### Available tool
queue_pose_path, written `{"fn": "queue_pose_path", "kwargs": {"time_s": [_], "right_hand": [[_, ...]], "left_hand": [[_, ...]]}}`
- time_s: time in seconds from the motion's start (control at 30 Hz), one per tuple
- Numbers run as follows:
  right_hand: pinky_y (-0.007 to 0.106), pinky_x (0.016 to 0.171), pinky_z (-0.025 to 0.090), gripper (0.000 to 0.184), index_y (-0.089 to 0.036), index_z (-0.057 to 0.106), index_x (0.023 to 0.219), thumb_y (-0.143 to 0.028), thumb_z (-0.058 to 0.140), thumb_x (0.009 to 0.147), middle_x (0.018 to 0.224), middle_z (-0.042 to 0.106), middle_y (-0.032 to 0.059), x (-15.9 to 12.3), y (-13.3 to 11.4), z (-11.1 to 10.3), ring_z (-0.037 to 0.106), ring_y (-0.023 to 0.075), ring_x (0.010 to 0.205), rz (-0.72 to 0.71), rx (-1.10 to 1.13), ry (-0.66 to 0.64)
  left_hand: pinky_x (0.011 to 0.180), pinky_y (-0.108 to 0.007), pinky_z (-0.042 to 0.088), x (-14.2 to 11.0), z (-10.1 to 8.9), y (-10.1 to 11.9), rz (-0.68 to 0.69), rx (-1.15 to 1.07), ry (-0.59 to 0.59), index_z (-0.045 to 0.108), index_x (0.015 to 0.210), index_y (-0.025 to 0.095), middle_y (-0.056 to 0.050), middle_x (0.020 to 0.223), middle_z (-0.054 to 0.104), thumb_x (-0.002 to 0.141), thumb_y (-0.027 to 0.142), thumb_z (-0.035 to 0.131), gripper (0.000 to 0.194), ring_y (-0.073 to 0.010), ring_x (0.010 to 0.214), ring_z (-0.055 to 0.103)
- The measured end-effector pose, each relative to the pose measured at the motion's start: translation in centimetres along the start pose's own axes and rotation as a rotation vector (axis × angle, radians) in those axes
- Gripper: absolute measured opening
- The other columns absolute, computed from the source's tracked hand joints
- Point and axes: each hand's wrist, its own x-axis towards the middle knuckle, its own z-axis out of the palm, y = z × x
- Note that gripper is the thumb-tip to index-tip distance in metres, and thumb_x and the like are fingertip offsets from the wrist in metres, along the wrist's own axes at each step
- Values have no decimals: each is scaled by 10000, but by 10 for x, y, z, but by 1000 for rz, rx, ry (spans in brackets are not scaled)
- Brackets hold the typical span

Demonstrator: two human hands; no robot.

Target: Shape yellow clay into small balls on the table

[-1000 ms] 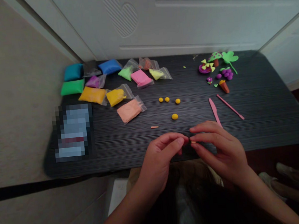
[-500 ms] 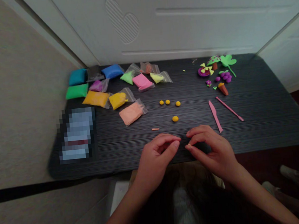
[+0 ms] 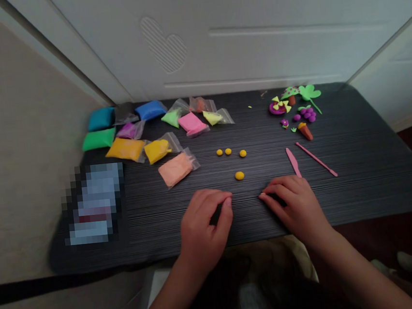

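Note:
My left hand [image 3: 205, 222] is closed, thumb and index fingertip pressed together just over the front of the table. What lies in that pinch, if anything, I cannot make out. My right hand [image 3: 296, 204] pinches a tiny pale piece of clay [image 3: 263, 195], mostly covered by the fingertips. A gap separates the two hands. Beyond them lies a larger yellow ball [image 3: 239, 175]. Farther back are three smaller balls: one on the left [image 3: 219, 152], one beside it [image 3: 228, 151] and one to the right [image 3: 243, 153]. The thin peach clay strip is out of sight.
Bags of coloured clay, including a peach one [image 3: 175, 170], fill the back left near a blurred phone-like rectangle [image 3: 97, 204]. A pink plastic knife [image 3: 293, 162] and a pink stick [image 3: 316, 159] lie at right. Behind them stand small clay figures, among them purple grapes [image 3: 307, 114].
My hands have moved apart, and the right fingertips have closed together. The view has shifted a little. The thin peach strip, visible on the table before, no longer shows.

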Motion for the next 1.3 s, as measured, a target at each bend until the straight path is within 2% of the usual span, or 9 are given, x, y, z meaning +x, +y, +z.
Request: {"fn": "queue_pose_path", "kwargs": {"time_s": [0.13, 0.37, 0.5, 0.63, 0.77, 0.9, 1.07, 1.2, 1.3], "right_hand": [[369, 738, 398, 131, -212, 631, 841, -314, 563, 797, 838, 625, 39, 2, 2, 4, 550, 193, 810, 20, -45, 12], [385, 751, 427, 237, -201, 597, 946, -346, 609, 758, 907, 613, 64, -7, 1, -5, 542, 210, 850, -11, -14, -10], [421, 810, 416, 382, -202, 535, 1126, -308, 602, 766, 1084, 571, 103, -13, 2, -13, 507, 238, 975, -77, -59, -84], [525, 899, 332, 435, -239, 518, 1189, -350, 580, 773, 1325, 412, 130, -13, 4, -18, 384, 317, 1161, -125, -225, -176], [538, 935, 296, 436, -222, 525, 1189, -372, 559, 781, 1371, 357, 144, -12, 5, -19, 323, 324, 1222, -157, -267, -204], [533, 954, 283, 409, -275, 534, 1173, -388, 555, 781, 1381, 352, 110, -13, 7, -21, 316, 305, 1237, -254, -248, -237], [536, 972, 261, 452, -245, 500, 1217, -407, 528, 796, 1397, 321, 132, -13, 9, -22, 277, 313, 1263, -169, -295, -239], [524, 999, 234, 462, -318, 444, 1255, -448, 488, 813, 1418, 298, 84, -16, 6, -21, 271, 280, 1275, -223, -265, -317], [520, 1003, 231, 490, -300, 420, 1279, -466, 463, 820, 1430, 272, 94, -18, 7, -21, 248, 285, 1286, -149, -308, -301]], "left_hand": [[804, -332, 431, 4, 2, -10, 87, 131, 77, 616, 855, 169, -43, 840, 641, 751, 112, 539, 141, -170, 837, 560], [786, -344, 450, 4, 1, -13, 75, 130, 46, 609, 866, 181, -42, 836, 638, 738, 97, 546, 166, -180, 839, 565], [778, -341, 453, 4, 1, -14, 77, 121, 40, 611, 877, 179, -39, 840, 637, 732, 90, 547, 182, -177, 836, 566], [778, -342, 453, 4, 1, -14, 69, 109, 27, 611, 871, 176, -38, 834, 639, 726, 84, 554, 181, -178, 831, 567], [785, -337, 449, 4, 0, -13, 67, 102, 29, 610, 869, 171, -37, 837, 637, 728, 77, 553, 179, -171, 830, 564], [785, -326, 449, 4, 0, -12, 72, 98, 27, 607, 870, 170, -37, 840, 638, 738, 79, 544, 173, -165, 836, 561], [780, -319, 450, 5, 0, -13, 79, 101, 27, 607, 862, 166, -37, 836, 635, 749, 88, 542, 152, -162, 831, 559], [781, -310, 452, 5, 1, -14, 104, 81, 36, 611, 856, 160, -35, 829, 631, 750, 77, 543, 150, -153, 828, 556], [777, -311, 456, 5, 1, -16, 119, 76, 37, 611, 864, 169, -33, 831, 629, 755, 83, 541, 156, -157, 834, 556]]}}
